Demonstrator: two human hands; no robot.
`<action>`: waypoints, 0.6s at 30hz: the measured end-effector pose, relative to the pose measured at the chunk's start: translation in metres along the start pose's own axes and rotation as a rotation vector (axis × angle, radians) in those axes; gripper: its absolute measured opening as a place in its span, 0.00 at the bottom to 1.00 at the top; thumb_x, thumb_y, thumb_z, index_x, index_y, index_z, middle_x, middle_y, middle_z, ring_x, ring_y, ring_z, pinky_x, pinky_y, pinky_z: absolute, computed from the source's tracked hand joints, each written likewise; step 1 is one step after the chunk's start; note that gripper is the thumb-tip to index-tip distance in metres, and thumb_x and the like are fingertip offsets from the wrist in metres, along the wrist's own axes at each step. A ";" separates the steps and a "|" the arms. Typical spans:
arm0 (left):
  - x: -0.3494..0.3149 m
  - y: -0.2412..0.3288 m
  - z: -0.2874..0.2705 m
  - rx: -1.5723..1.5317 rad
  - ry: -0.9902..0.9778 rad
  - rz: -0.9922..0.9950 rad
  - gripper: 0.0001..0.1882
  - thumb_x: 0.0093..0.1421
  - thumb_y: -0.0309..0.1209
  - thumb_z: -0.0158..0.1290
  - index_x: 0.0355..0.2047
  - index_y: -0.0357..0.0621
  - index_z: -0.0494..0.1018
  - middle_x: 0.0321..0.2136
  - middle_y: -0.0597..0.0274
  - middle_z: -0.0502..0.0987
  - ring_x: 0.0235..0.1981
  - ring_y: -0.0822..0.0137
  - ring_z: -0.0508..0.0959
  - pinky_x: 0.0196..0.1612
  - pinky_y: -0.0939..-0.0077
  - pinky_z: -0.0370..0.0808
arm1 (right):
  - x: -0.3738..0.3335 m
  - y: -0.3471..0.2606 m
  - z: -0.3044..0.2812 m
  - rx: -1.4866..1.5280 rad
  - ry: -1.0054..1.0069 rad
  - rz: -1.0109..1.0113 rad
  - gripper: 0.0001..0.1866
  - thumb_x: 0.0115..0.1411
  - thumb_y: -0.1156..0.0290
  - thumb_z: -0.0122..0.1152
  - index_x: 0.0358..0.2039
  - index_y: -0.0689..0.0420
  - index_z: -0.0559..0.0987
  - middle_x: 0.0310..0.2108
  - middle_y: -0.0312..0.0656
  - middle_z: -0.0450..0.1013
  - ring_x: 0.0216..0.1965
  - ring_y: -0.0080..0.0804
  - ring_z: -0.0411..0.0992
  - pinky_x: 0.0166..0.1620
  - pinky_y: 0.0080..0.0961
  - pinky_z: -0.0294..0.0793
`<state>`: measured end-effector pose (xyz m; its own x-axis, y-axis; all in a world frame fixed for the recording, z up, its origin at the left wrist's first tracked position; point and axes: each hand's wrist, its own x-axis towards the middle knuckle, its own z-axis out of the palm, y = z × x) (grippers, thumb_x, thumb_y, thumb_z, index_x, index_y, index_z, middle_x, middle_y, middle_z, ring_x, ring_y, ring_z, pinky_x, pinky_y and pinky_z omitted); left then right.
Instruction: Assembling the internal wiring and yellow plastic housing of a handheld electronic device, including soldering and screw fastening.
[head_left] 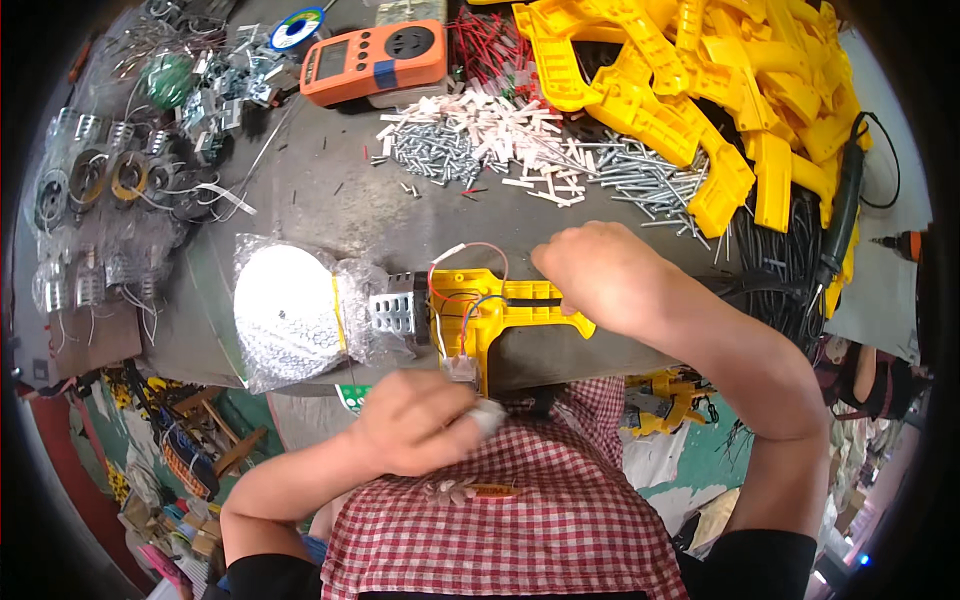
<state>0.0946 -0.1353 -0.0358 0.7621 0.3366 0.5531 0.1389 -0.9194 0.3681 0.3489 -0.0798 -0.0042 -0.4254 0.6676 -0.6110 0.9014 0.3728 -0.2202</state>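
An opened tool lies across the table: its yellow handle half-shell (530,316) holds red, white and blue wires, a white connector block (459,368) and a black cord (532,302). Joined to its left are a perforated metal sleeve (394,312) and a round plate in bubble wrap (285,312). My right hand (605,275) is curled over the right end of the handle, its fingertips mostly hidden. My left hand (425,420) is closed just below the shell at the table's edge, slightly blurred, with something whitish at its fingertips.
Yellow shells (690,80) heap at the back right, beside long screws (650,180). White sleeves (510,130), short screws (435,150) and an orange meter (375,62) lie at the back. Bagged metal parts (105,200) crowd the left. A black-handled screwdriver (845,210) stands at the right.
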 end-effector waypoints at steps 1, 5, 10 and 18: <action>-0.005 0.005 -0.006 0.057 -0.060 -0.186 0.26 0.44 0.28 0.59 0.46 0.43 0.70 0.39 0.55 0.72 0.36 0.65 0.76 0.33 0.72 0.75 | 0.000 -0.003 -0.001 0.006 -0.026 0.017 0.09 0.46 0.73 0.61 0.29 0.60 0.76 0.27 0.47 0.76 0.34 0.45 0.76 0.37 0.38 0.75; 0.005 0.014 -0.016 0.089 -0.333 -0.469 0.28 0.45 0.28 0.58 0.49 0.38 0.68 0.42 0.53 0.70 0.32 0.61 0.76 0.30 0.73 0.77 | -0.004 -0.015 0.001 -0.068 0.175 -0.035 0.06 0.45 0.75 0.60 0.27 0.60 0.78 0.26 0.46 0.76 0.33 0.45 0.76 0.36 0.37 0.75; 0.028 0.007 -0.027 0.155 -0.600 -0.388 0.27 0.47 0.31 0.57 0.48 0.34 0.66 0.43 0.52 0.68 0.30 0.64 0.78 0.27 0.75 0.76 | -0.003 -0.031 -0.016 -0.102 0.035 -0.003 0.06 0.45 0.77 0.58 0.25 0.59 0.81 0.26 0.47 0.77 0.32 0.43 0.77 0.35 0.34 0.76; 0.023 0.014 -0.017 0.134 -0.472 -0.408 0.24 0.48 0.28 0.56 0.46 0.36 0.66 0.43 0.50 0.67 0.31 0.61 0.78 0.27 0.74 0.77 | -0.004 -0.033 -0.015 -0.065 0.064 -0.002 0.06 0.46 0.78 0.56 0.26 0.60 0.81 0.26 0.47 0.76 0.32 0.44 0.77 0.35 0.35 0.77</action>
<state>0.1037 -0.1369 -0.0053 0.8234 0.5674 -0.0116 0.5315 -0.7639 0.3660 0.3198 -0.0853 0.0168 -0.4329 0.7059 -0.5606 0.8945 0.4132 -0.1705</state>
